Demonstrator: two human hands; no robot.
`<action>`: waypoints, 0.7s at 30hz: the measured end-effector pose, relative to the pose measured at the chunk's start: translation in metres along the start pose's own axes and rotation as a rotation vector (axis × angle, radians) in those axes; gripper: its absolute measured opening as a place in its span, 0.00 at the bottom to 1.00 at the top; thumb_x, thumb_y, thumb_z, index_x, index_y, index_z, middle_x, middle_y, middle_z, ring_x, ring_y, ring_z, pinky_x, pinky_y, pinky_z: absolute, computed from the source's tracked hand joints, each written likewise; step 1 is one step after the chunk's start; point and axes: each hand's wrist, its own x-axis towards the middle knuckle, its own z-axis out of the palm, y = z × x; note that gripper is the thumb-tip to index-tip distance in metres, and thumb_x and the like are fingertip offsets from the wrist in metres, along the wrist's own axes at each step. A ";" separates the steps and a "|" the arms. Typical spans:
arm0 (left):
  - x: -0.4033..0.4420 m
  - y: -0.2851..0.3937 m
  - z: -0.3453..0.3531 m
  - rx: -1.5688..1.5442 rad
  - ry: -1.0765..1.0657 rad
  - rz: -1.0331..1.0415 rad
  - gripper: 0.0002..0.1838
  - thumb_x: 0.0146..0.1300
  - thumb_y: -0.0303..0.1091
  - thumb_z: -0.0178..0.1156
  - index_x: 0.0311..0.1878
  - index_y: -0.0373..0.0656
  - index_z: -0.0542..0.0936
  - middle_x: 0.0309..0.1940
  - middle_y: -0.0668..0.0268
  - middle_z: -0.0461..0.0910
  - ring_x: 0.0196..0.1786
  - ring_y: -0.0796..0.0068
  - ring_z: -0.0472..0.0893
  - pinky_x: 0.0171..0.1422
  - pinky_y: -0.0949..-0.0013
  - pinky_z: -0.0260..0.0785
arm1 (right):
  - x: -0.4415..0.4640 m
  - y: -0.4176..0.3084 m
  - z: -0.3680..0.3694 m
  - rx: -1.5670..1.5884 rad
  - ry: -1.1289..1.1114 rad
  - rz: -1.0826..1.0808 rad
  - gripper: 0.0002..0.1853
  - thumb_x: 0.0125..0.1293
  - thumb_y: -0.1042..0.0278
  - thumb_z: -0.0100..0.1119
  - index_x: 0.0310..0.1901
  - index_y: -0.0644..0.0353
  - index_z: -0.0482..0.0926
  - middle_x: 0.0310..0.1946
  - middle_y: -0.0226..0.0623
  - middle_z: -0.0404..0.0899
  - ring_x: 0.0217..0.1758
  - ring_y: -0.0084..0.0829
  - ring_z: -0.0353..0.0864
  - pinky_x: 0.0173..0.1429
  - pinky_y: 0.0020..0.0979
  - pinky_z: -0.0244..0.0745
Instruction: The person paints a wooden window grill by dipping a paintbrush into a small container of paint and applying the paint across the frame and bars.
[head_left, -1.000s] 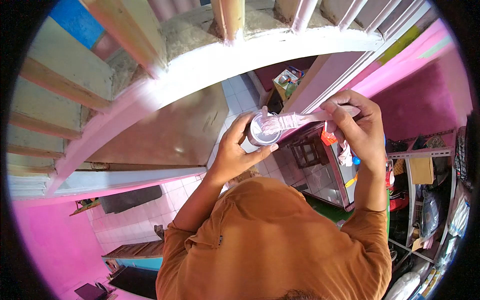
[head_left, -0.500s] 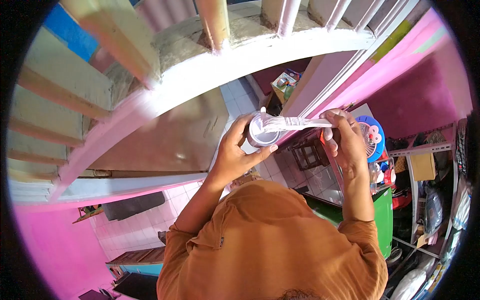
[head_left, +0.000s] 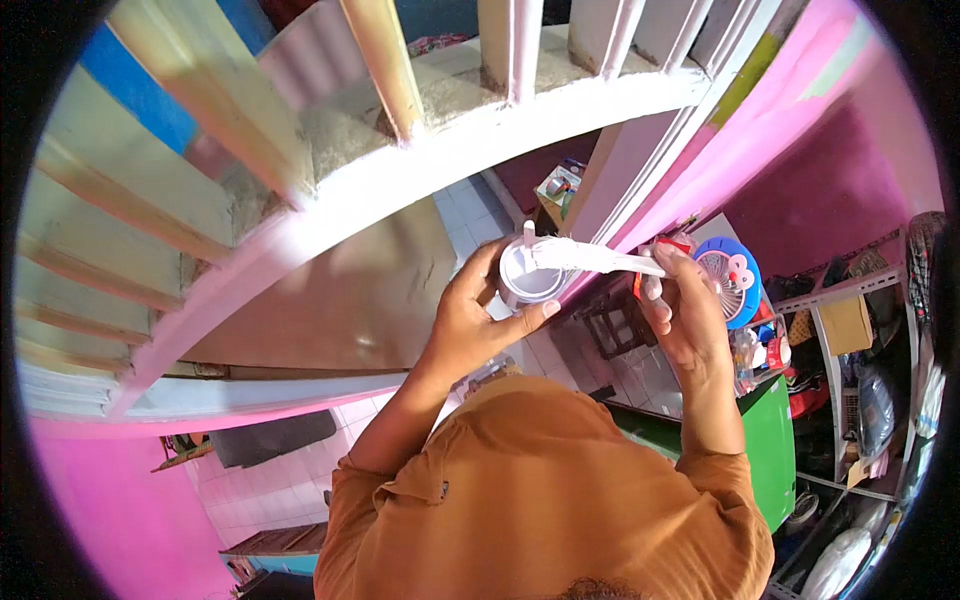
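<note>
Just right of the view's centre, I am holding a small clear cup (head_left: 531, 291) in my left hand (head_left: 468, 312), its fingers and thumb curling around the sides. At 3 o'clock from the cup, my right hand (head_left: 692, 312) is pinching the handle of a white-coated paintbrush (head_left: 600, 259), whose bristles are pointing to 9 o'clock over the cup's mouth; I cannot tell whether they are touching the rim. A white-edged slatted frame (head_left: 430, 152) is arching from 9 to 1 o'clock, and a blue fan (head_left: 716, 262) is standing beyond my right hand.
</note>
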 end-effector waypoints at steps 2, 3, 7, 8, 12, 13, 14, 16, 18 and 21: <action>0.000 0.015 0.003 0.067 -0.031 -0.107 0.35 0.56 0.26 0.75 0.66 0.35 0.71 0.58 0.64 0.76 0.62 0.75 0.75 0.68 0.68 0.67 | -0.009 -0.008 0.003 -0.016 0.114 -0.037 0.10 0.73 0.64 0.56 0.44 0.63 0.78 0.21 0.33 0.75 0.15 0.25 0.69 0.15 0.25 0.60; 0.002 0.015 0.003 0.076 -0.058 -0.097 0.35 0.57 0.27 0.76 0.66 0.35 0.71 0.58 0.65 0.77 0.61 0.76 0.75 0.67 0.69 0.67 | -0.011 -0.010 -0.005 -0.013 0.024 -0.059 0.10 0.74 0.64 0.55 0.44 0.64 0.78 0.22 0.35 0.76 0.16 0.26 0.71 0.15 0.25 0.62; 0.008 0.022 0.011 -0.033 -0.090 -0.090 0.35 0.57 0.27 0.76 0.67 0.35 0.71 0.56 0.67 0.78 0.60 0.78 0.75 0.64 0.72 0.67 | -0.025 -0.039 0.004 -0.010 -0.027 -0.197 0.10 0.75 0.65 0.54 0.44 0.64 0.78 0.22 0.36 0.78 0.16 0.26 0.72 0.16 0.26 0.63; 0.011 0.020 0.011 -0.042 -0.118 -0.071 0.35 0.57 0.27 0.76 0.67 0.35 0.71 0.56 0.68 0.78 0.58 0.80 0.75 0.63 0.73 0.67 | -0.029 -0.048 0.006 -0.023 -0.041 -0.217 0.10 0.75 0.65 0.54 0.44 0.64 0.78 0.22 0.36 0.78 0.16 0.26 0.72 0.15 0.27 0.64; 0.016 0.027 0.015 0.014 -0.147 -0.030 0.35 0.57 0.26 0.75 0.67 0.35 0.71 0.55 0.69 0.78 0.55 0.82 0.76 0.60 0.75 0.68 | -0.032 -0.088 0.018 -0.022 -0.134 -0.427 0.12 0.76 0.64 0.53 0.44 0.67 0.79 0.21 0.36 0.77 0.14 0.26 0.71 0.15 0.26 0.64; 0.016 0.025 0.015 0.024 -0.137 -0.049 0.35 0.57 0.26 0.75 0.67 0.34 0.71 0.55 0.69 0.78 0.56 0.81 0.76 0.60 0.75 0.68 | -0.035 -0.100 0.026 -0.032 -0.145 -0.475 0.13 0.76 0.63 0.53 0.45 0.67 0.79 0.22 0.36 0.78 0.14 0.25 0.72 0.15 0.25 0.64; 0.015 0.025 0.014 0.031 -0.125 -0.070 0.35 0.57 0.26 0.75 0.67 0.34 0.71 0.55 0.68 0.79 0.56 0.80 0.77 0.61 0.74 0.69 | -0.037 -0.111 0.035 -0.051 -0.146 -0.526 0.14 0.76 0.62 0.54 0.45 0.68 0.79 0.22 0.35 0.78 0.15 0.25 0.72 0.16 0.25 0.64; 0.012 0.032 0.016 0.030 -0.131 -0.081 0.35 0.57 0.25 0.75 0.67 0.34 0.70 0.55 0.67 0.79 0.57 0.79 0.77 0.62 0.73 0.69 | -0.036 -0.135 0.051 -0.064 -0.147 -0.592 0.15 0.76 0.61 0.54 0.46 0.68 0.78 0.23 0.35 0.77 0.15 0.25 0.72 0.17 0.24 0.65; 0.008 0.040 0.018 0.055 -0.116 -0.126 0.35 0.57 0.25 0.75 0.67 0.32 0.70 0.57 0.64 0.79 0.60 0.76 0.78 0.66 0.70 0.70 | -0.032 -0.161 0.068 -0.126 -0.203 -0.782 0.17 0.76 0.58 0.55 0.48 0.68 0.78 0.24 0.34 0.78 0.16 0.23 0.72 0.19 0.23 0.66; 0.000 0.038 0.015 0.037 -0.088 -0.136 0.35 0.57 0.24 0.74 0.67 0.32 0.69 0.57 0.63 0.79 0.60 0.75 0.78 0.66 0.69 0.70 | -0.034 -0.198 0.099 -0.199 -0.239 -0.971 0.19 0.75 0.56 0.57 0.50 0.68 0.79 0.26 0.33 0.79 0.22 0.21 0.75 0.24 0.21 0.69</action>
